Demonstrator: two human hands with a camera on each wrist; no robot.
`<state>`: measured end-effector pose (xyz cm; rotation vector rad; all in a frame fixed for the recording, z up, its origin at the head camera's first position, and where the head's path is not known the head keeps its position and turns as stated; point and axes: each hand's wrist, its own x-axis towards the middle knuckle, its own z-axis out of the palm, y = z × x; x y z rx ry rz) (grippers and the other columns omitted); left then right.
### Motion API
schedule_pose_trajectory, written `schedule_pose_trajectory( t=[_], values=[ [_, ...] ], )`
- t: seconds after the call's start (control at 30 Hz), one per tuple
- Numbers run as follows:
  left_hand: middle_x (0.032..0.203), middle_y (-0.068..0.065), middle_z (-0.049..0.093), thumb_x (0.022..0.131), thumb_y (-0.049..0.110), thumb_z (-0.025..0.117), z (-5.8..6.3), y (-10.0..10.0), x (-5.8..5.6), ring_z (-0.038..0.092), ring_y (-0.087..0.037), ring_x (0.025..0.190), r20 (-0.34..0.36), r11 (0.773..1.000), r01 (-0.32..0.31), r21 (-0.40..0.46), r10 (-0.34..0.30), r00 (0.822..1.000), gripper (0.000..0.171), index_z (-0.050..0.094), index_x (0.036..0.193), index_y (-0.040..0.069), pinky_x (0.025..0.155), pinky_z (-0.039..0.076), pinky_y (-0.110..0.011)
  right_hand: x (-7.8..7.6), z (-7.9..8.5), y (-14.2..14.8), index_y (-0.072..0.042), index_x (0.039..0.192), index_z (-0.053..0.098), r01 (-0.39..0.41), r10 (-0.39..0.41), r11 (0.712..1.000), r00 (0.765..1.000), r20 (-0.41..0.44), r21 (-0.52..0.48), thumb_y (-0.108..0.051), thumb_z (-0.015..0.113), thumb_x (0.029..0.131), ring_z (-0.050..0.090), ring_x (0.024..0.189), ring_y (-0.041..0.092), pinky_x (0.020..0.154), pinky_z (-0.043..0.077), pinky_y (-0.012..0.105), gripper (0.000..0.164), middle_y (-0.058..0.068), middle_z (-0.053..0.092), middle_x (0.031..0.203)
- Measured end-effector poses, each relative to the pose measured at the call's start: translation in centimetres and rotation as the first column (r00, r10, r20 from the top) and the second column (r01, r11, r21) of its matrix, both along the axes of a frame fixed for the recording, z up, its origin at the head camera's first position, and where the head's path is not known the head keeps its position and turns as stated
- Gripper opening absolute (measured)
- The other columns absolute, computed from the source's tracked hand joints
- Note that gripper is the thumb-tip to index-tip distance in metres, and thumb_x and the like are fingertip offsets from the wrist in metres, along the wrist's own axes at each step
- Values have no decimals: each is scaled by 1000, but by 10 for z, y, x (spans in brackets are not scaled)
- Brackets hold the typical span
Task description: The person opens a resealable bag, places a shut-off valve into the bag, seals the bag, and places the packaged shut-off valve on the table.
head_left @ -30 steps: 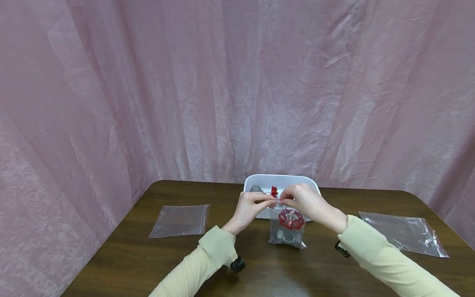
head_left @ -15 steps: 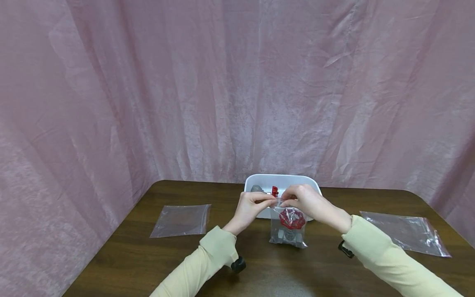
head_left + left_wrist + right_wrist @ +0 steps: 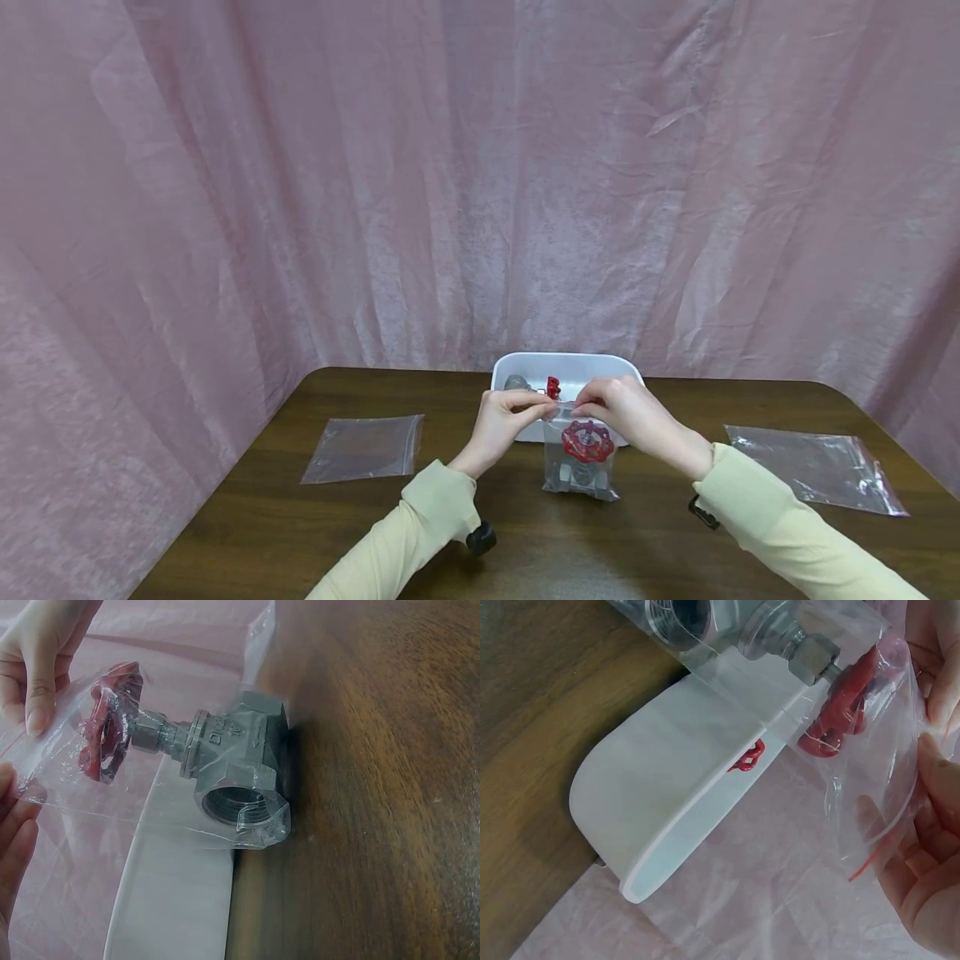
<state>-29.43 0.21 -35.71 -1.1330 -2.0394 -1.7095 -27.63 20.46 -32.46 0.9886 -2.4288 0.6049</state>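
A clear plastic zip bag [image 3: 552, 454] stands on the table with a metal valve [image 3: 229, 750] inside it. The valve's red handwheel [image 3: 588, 442] faces up, near the bag's mouth, and its grey threaded body is at the bottom. My left hand [image 3: 504, 419] pinches the left end of the bag's top edge between thumb and fingers. Beside it, my right hand [image 3: 633, 417] pinches the same edge farther right. A red zip line [image 3: 870, 859] shows by the right fingers in the right wrist view.
Right behind the bag is a white plastic bin [image 3: 566, 362] holding a grey valve body [image 3: 517, 382] and a small red handwheel [image 3: 553, 387]. Flat clear bags lie at the left [image 3: 363, 448] and right [image 3: 817, 468]. A pink curtain [image 3: 480, 183] hangs beyond the table's back edge.
My right fingers have slid a little to the right along the bag's top edge, away from the left fingertips. The left hand keeps its pinch on the bag's corner.
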Motion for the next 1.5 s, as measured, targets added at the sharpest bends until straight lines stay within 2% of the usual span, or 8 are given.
schedule_pose_trajectory(
  t=[0.27,0.53,0.83,1.1,1.27,1.5],
  values=[
    [80,-15,66,82,-3,62,0,-1,2,63,-26,73,-8,1000,29,11,-29,1000,11,68,90,-8,66,49,-29,0,-3,-4,-8,69,65,37,-37,999,999,-28,8,-2,75,71,51,57,3,52,44,23,11,-6,59,66],
    [81,-17,65,82,-4,62,0,0,4,63,-28,73,-3,999,34,19,-34,999,11,68,90,-10,66,50,-31,1,-7,-6,-8,67,64,67,-65,998,995,-77,16,-1,75,70,52,56,6,52,44,26,14,-6,58,65],
    [81,-14,66,81,-1,65,-1,1,3,63,-22,75,-2,999,-20,27,20,1000,11,69,89,-8,65,50,-28,3,-5,3,-8,76,67,-4,6,998,1000,24,-62,-5,73,74,54,64,6,58,46,26,7,-8,60,72],
    [85,-12,67,81,-1,65,-4,1,2,62,-18,77,23,999,-37,29,36,999,13,68,91,-9,66,49,-27,4,-7,11,-10,77,67,16,-10,997,997,79,-73,-7,70,78,52,63,5,56,45,25,5,-10,58,73],
    [84,-13,66,81,-2,64,-4,0,2,63,-21,76,15,999,-19,35,19,1000,13,68,91,-9,65,50,-29,2,-10,11,-12,74,66,42,-39,997,998,46,-70,-5,72,76,51,62,4,55,44,26,8,-11,58,70],
    [85,-15,66,81,-3,64,-5,0,2,63,-24,74,8,999,-15,37,15,1000,12,68,91,-9,64,50,-29,4,-17,9,-16,70,65,129,-134,990,987,-92,-58,-10,75,72,51,58,3,53,43,28,12,-14,56,67]
  ],
)
